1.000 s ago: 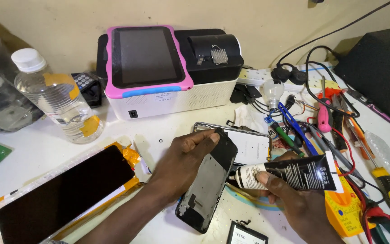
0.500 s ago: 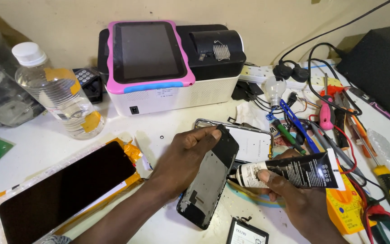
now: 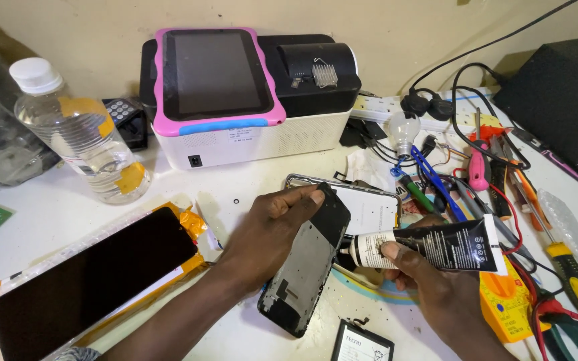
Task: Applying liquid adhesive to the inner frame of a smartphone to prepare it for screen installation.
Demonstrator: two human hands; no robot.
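Both hands are occupied. Left hand [image 3: 272, 227] pins the tilted phone frame [image 3: 306, 264]; right hand [image 3: 429, 281] grips the black tube [image 3: 436, 244], nozzle pointing left at the frame's right edge.

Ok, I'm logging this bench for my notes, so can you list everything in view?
phone frame: one, black, tilted on the table centre, held by the left hand
glue tube: one, black with white end, in the right hand, nozzle at the frame's edge
phone back shell: one, white with metal rim, behind the frame
tablet: one, pink case, leaning on a white and black machine
water bottle: one, clear, far left
screen panel: one, black, near left
light bulb: one, clear, right of the machine
multimeter: one, yellow, near right
screwdrivers and wires: several, mixed colours, right
left hand: on the frame
right hand: gripping the tube
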